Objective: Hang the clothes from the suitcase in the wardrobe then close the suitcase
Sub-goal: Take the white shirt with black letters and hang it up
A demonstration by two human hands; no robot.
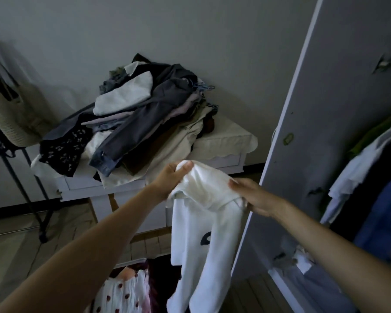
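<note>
- Fingers of the left hand (169, 177) curl tight round a bunch of cloth at the top of a white top (203, 224).
- Right hand (255, 197) pinches the other side of the same top, with the thumb lying on the cloth and the fingers tucked under it.
- White top hangs down from both hands, in front of the open wardrobe door (325, 132). It has a dark mark on the front.
- No hanger shows in the top. The hands may be working at the neck, but that part is too bunched up to tell.
- Below the hands lie more clothes, one white with red dots (122, 292). They may be in the suitcase, but its edge does not show.
- Behind the hands, a big pile of clothes (140, 118) sits on a white table (226, 143).
- On the right, clothes (370, 159) hang inside the wardrobe.
- The step looks like getting this top ready to hang.
- Next, the top needs a hanger, then a free place on the rail.
</note>
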